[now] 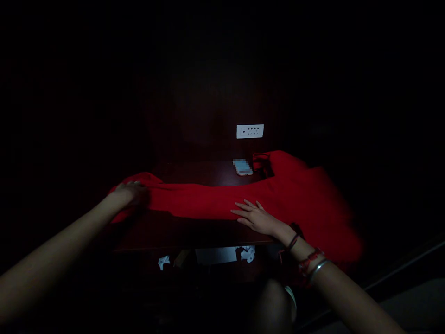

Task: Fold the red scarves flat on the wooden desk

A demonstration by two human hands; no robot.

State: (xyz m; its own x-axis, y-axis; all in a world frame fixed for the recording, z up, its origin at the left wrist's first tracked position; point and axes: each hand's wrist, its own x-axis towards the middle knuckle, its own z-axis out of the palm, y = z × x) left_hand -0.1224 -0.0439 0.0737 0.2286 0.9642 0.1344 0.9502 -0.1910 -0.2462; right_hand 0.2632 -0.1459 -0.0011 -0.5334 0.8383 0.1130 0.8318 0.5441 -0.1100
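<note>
A long red cloth [201, 199], perhaps a garment, stretches across a dark wooden table [167, 232]. Its narrow part runs left like a sleeve, and the wider part [313, 208] spreads over the right side and hangs past the edge. My right hand [255, 218] lies flat on the narrow part, fingers spread, with bands and a metal bangle on the wrist. At the cloth's left end rests my left hand [128, 192], palm down; its fingers are dim and partly hidden, but look laid out on the fabric.
A phone-like flat thing [242, 167], blurred out, lies behind the cloth. On the dark wall above is a white socket plate [250, 131]. Below the tabletop are crumpled white papers [248, 253] and a pale flat box [215, 255]. A knee [274, 301] shows under the front edge.
</note>
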